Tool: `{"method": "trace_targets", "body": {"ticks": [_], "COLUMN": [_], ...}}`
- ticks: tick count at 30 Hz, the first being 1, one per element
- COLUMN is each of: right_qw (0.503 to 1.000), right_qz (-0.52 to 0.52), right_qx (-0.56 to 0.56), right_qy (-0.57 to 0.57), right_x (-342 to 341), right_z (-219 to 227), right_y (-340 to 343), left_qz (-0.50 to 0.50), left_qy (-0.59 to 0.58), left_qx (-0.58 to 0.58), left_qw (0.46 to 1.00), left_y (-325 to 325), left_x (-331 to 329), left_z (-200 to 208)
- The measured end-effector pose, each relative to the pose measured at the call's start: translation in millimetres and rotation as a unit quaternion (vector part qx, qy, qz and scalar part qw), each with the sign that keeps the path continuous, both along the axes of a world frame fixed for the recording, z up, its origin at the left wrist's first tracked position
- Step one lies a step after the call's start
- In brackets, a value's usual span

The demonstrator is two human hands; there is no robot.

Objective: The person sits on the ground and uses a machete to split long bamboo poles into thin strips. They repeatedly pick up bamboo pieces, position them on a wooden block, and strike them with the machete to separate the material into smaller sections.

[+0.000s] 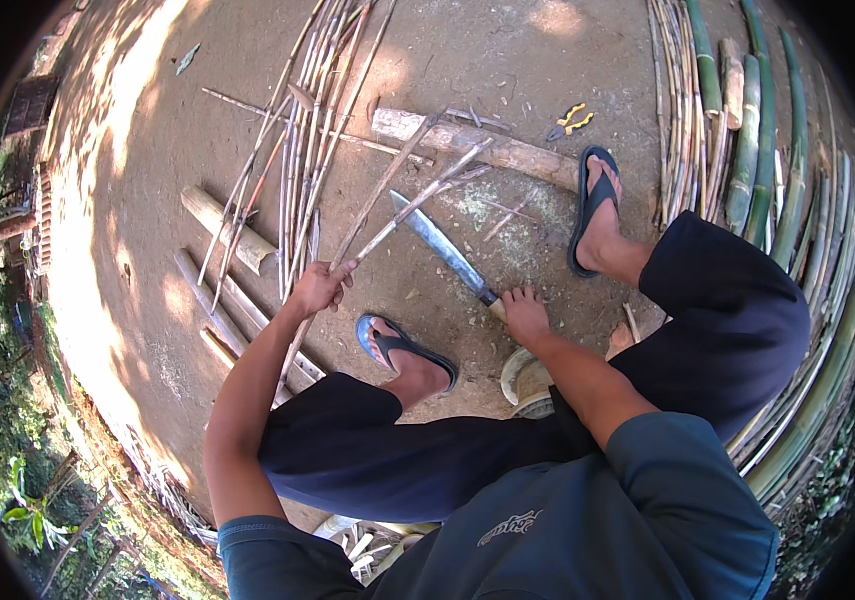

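My left hand (323, 287) is closed around a thin forked stick (380, 232). Its prongs spread away from me, and a thin length also runs back below the hand toward my left knee. My right hand (525, 315) grips the handle of a machete (445, 250). The long grey blade points up and left over the dirt ground, its tip close beneath one prong of the stick. Just left of my left hand, a loose bundle of thin sticks (320, 130) lies on the ground.
A debarked log (488, 152) lies ahead, reaching my right sandal (598, 205). Beyond it are pliers with yellow handles (570, 122). Short bamboo pieces (228, 230) lie at left. Green bamboo poles (763, 130) and thin canes (683, 120) line the right side.
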State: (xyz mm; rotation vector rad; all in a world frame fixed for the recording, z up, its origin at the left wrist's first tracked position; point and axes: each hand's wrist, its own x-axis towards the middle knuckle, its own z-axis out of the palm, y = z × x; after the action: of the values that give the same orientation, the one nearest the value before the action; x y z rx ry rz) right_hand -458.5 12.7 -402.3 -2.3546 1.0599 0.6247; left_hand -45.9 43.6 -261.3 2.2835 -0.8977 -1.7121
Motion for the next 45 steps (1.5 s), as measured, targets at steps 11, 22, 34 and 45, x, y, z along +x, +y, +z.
{"method": "trace_targets", "body": {"ticks": [11, 22, 34, 45], "right_qw": [0.878, 0.786, 0.847, 0.859], "right_qz": [-0.441, -0.52, -0.47, -0.465], "right_qx": [0.109, -0.001, -0.046, -0.028], "right_qy": [-0.152, -0.334, -0.244, -0.213], "right_x": [21.7, 36.8, 71.9, 76.8], "right_z": [59.3, 59.0, 109.7, 98.6], "right_y": [-2.1, -98.0, -118.3, -105.9], "left_qz": [0.091, 0.07, 0.017, -0.014], "left_qy": [-0.043, -0.125, -0.166, -0.176], "left_qx": [-0.075, -0.134, -0.141, -0.156], "left_qw": [0.992, 0.981, 0.976, 0.972], "left_y": [-12.8, -3.3, -32.6, -41.7], "left_x": [30.8, 33.4, 59.8, 79.3], "left_z": [22.6, -15.4, -19.3, -40.5]}}
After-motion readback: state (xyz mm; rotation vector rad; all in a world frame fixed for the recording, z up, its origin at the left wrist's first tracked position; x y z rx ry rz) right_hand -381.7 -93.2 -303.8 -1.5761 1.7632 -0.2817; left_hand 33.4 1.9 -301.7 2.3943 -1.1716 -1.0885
